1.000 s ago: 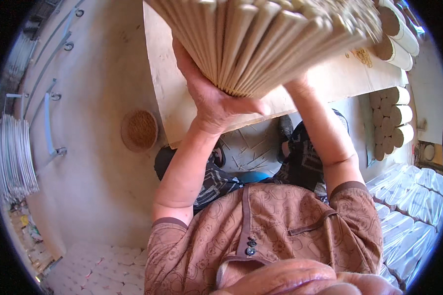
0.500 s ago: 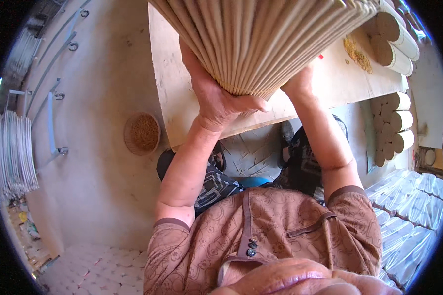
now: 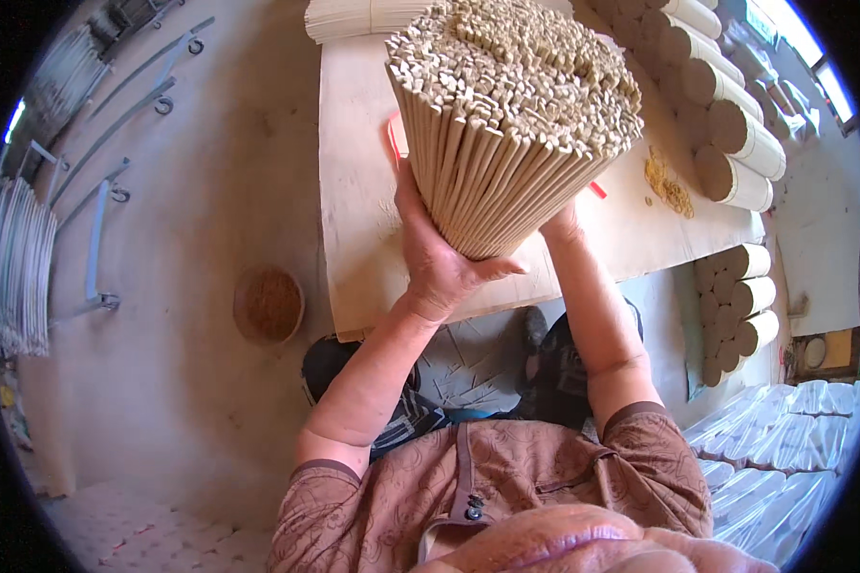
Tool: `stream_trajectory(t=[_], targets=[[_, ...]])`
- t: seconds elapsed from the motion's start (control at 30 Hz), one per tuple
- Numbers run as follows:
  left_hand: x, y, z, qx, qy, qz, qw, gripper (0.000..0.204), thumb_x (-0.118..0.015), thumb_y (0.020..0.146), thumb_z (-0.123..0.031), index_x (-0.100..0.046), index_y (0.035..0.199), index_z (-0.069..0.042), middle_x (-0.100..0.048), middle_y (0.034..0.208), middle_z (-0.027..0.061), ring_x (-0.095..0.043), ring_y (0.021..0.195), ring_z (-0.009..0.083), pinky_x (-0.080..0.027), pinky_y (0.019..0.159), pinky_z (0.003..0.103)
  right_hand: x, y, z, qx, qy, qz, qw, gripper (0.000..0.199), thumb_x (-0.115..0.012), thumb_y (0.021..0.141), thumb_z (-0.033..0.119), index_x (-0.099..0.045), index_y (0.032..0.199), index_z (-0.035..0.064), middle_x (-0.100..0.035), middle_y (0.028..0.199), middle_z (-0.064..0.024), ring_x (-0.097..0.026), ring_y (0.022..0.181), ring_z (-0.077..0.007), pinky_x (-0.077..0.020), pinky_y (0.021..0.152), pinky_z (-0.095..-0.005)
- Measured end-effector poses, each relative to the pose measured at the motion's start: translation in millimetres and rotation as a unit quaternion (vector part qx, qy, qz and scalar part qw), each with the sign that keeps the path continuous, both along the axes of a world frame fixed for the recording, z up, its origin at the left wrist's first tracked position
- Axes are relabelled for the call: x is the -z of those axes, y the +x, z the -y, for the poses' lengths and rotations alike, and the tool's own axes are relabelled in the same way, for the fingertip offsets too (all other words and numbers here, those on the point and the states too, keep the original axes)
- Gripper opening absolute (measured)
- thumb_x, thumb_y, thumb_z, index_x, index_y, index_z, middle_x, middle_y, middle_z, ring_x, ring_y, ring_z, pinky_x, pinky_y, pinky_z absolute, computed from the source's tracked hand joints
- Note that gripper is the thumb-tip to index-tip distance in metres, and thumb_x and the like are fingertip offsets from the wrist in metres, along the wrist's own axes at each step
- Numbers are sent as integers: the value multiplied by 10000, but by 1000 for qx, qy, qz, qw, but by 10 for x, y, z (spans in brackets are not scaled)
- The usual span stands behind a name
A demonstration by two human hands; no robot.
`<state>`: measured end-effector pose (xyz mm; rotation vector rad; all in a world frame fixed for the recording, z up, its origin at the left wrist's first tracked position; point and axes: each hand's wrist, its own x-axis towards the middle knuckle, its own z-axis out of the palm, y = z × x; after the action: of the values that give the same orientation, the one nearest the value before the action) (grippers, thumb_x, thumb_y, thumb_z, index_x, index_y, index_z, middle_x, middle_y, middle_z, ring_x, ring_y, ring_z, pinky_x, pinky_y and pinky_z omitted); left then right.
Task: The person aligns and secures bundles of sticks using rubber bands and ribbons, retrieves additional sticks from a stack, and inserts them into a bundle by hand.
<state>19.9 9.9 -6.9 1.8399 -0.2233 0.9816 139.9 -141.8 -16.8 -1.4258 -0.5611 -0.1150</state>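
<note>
A thick round bundle of thin beige sticks (image 3: 492,177) stands tilted above the pale wooden table (image 3: 358,239), its packed stick ends facing up and away. My left hand (image 3: 440,253) is closed around the bundle's lower left side, thumb across the near face. On the other side, my right hand (image 3: 562,224) presses the bundle; most of its fingers are hidden behind the sticks. A pile of yellow rubber bands (image 3: 669,186) lies on the table to the right. Near it is a small red object (image 3: 597,189), and a red-edged item (image 3: 394,138) shows left of the bundle.
Several paper-wrapped cylindrical bundles (image 3: 736,181) line the table's right side, with more (image 3: 753,296) stacked lower. Loose sticks (image 3: 368,19) lie at the far end. A basket of brownish material (image 3: 269,306) sits on the floor. Plastic-covered packs (image 3: 774,449) are at lower right; wheeled racks (image 3: 96,239) stand left.
The bundle has come lower and nearer and tipped, so its far stick ends now show. Both hands have moved down with it, still holding it. The view has shifted, showing the table's far end.
</note>
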Motion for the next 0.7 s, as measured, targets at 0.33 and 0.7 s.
stream_trajectory(t=[0.33,0.7], targets=[[5,98,-150,90,-22,2,996,1578,-833,483,-736,178,1538,-138,-217,1529,191,-275,1430,347,-239,1200,492,-1043,-96,270,32,38,-89,995,909,-239,967,712,-140,1567,36,-178,1627,-154,-178,1495,-264,-129,1216,-426],[-73,-34,-141,75,-92,-5,993,1532,-822,475,-748,-56,1509,84,-322,1466,299,-374,1357,426,-342,1119,485,-2915,-722,-519,-125,-625,407,654,781,-371,972,649,-249,1560,151,-225,1578,-264,-210,1467,-433,-244,1179,-570]])
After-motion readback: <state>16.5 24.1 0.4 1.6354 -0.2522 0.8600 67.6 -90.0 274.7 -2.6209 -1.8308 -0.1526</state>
